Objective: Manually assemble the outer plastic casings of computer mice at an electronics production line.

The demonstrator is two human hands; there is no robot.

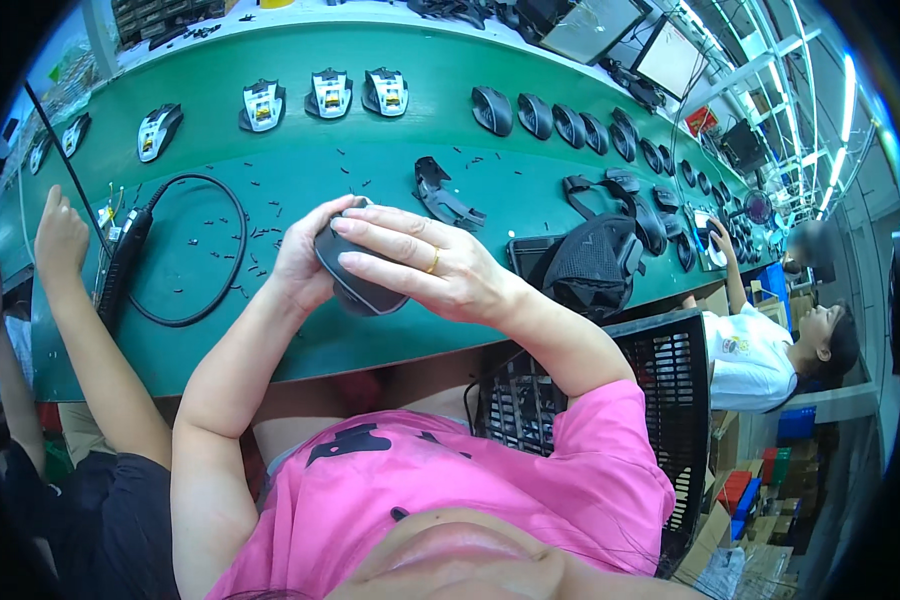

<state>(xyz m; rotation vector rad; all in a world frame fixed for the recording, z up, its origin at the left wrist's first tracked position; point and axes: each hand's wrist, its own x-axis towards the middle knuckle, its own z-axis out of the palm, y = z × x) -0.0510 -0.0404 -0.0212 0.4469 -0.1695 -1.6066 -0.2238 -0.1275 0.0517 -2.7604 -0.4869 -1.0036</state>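
Both of my hands are closed round a dark grey computer mouse (373, 292) above the near part of the green bench. My left hand (308, 255) grips its left side, the fingers partly hidden behind it. Across its top lie the fingers of my right hand (440, 268), with a ring on one. Most of the mouse is covered by the hands. Just beyond them a black curved plastic mouse part (445, 195) rests on the bench. Small black screws (260, 233) are scattered to the left.
An electric screwdriver (128, 255) with a looped black cable stands at left, beside a co-worker's hand (61, 235). White-and-black mouse assemblies (330, 95) and black mouse shells (535, 117) line the back. At right are a black bag (595, 262), a black crate (678, 375) and another co-worker (755, 360).
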